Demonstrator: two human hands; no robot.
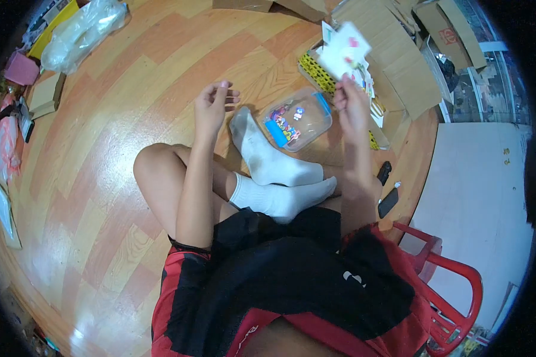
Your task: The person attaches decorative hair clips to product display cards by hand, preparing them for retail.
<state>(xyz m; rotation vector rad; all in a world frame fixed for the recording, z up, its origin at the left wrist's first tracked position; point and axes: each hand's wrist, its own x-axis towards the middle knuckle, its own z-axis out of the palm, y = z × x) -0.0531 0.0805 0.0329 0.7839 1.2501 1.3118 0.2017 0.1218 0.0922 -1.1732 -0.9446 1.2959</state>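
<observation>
In the head view my right hand pinches the lower edge of a white card with pink prints, a little blurred. The card overlaps a yellow-and-black patterned box full of papers. My left hand is raised over the floor, fingers loosely bent and apart, holding nothing. Between both hands lies a clear plastic container with blue clips. Small colourful cartoon cut-outs show in it, mostly along its left side. My white-socked feet are crossed just below the container.
Opened cardboard boxes stand beyond the patterned box. A dark phone-like object lies right of my legs, near a red plastic chair. At far left are a clear plastic bag and a pink container. Wood-patterned floor surrounds me.
</observation>
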